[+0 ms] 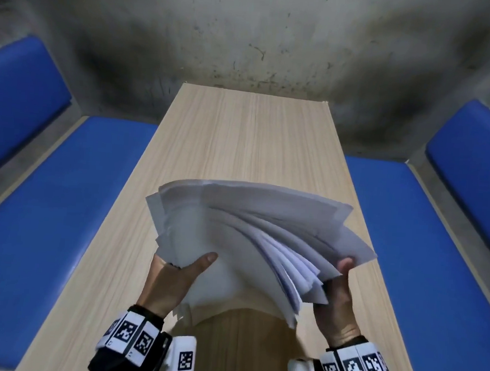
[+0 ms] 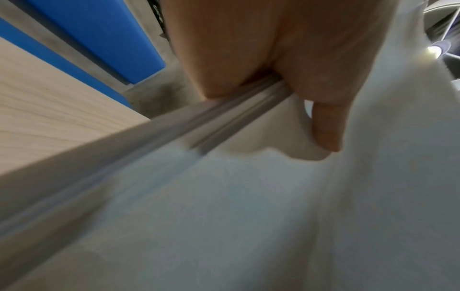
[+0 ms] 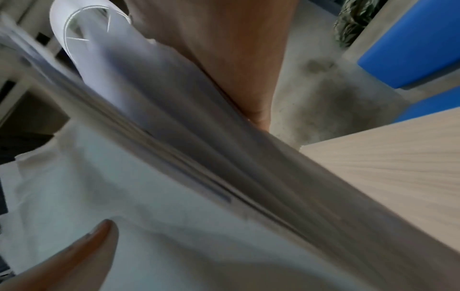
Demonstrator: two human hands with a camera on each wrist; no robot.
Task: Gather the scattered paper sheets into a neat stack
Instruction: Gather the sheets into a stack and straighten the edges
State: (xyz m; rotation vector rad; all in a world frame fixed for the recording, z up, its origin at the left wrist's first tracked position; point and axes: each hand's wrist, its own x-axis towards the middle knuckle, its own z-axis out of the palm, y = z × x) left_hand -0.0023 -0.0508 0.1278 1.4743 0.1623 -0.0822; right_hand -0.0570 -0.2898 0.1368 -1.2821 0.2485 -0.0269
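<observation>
A bundle of several white paper sheets [image 1: 249,228] is lifted off the light wooden table [image 1: 241,133], fanned out and uneven at its edges. My left hand [image 1: 175,273] grips the bundle's left side, thumb lying on the top sheet. My right hand [image 1: 337,291] grips the right side, thumb over the splayed edges. In the left wrist view the paper sheets [image 2: 248,206] fill the frame and my left hand [image 2: 293,82] pinches their edge. The right wrist view shows my right hand [image 3: 236,63] against the blurred paper sheets [image 3: 149,177]. The fingers under the paper are hidden.
Blue padded benches [image 1: 50,202] [image 1: 435,240] run along both sides of the narrow table. A stained grey concrete floor [image 1: 247,42] lies beyond the table's far end. No loose sheet shows on the tabletop.
</observation>
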